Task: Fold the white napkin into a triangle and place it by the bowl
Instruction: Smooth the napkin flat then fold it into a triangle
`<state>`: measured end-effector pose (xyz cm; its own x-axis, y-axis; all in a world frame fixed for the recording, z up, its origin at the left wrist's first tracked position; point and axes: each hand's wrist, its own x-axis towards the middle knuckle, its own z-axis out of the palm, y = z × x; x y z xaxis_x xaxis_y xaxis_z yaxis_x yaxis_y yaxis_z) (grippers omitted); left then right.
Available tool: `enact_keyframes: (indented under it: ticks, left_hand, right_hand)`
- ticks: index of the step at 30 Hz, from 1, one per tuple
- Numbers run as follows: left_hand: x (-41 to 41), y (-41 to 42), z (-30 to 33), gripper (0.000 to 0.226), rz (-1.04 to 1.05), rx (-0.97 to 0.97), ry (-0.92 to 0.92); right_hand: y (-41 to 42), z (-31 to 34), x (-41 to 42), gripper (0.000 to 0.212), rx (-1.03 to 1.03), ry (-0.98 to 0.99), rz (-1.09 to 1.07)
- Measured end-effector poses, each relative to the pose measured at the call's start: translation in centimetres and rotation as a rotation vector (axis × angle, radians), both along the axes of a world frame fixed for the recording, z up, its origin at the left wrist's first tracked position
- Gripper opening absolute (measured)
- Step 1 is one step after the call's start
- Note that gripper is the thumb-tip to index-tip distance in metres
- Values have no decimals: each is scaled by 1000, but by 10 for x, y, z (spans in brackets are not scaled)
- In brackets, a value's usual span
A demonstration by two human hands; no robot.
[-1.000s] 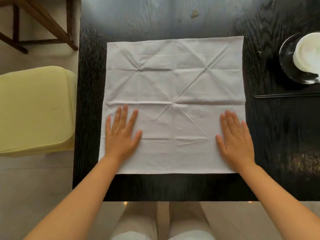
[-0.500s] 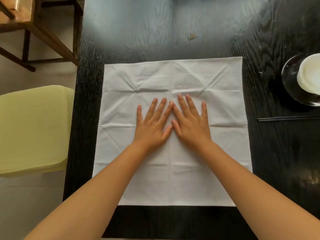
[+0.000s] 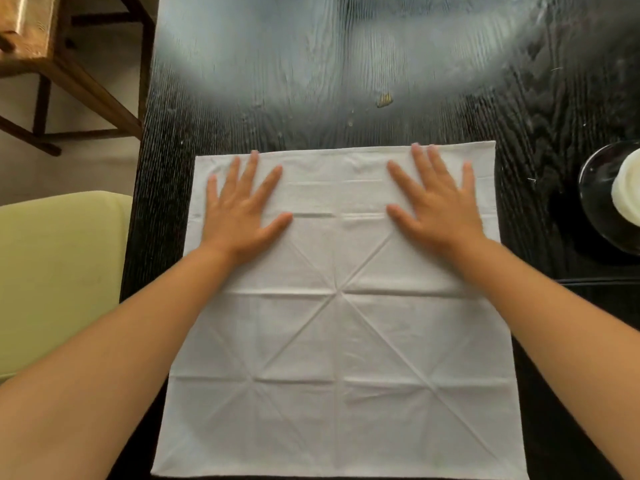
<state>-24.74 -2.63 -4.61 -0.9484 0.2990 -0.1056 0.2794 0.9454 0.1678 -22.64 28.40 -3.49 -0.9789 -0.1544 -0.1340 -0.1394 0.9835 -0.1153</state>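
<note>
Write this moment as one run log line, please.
stage: smoothing | napkin: flat, unfolded, creased | left hand: flat, far left | right hand: flat, far right | bowl: right edge | fold: not begun

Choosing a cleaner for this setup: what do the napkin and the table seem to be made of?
The white napkin looks like matte woven cloth, possibly cotton: it holds soft pressed creases and lies limp. The table appears to be dark-stained or painted wood with open, ridged grain and a sheen that reflects window light; solid or veneer cannot be told.
</note>
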Motion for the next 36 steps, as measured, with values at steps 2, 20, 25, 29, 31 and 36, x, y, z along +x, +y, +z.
enact_keyframes:
  ticks: [2,20,25,29,31,36]
  left_hand:
    - [-6,-30,-1,79,56,-6,8]
    - [113,88,17,67,60,119,31]
    - [196,157,8,61,-126,83,-24]
    - [246,175,15,59,-253,61,-75]
    - [266,175,17,61,-291,42,-102]
    - [295,175,20,72,-302,37,-189]
  right_hand:
    - [34,3,-9,71,10,15,-48]
    - [33,17,127,59,11,19,499]
    - [58,19,201,67,29,-150,518]
    - [76,26,243,77,35,-230,614]
    - [87,28,259,80,32,-248,663]
    - [103,27,276,66,0,-166,727]
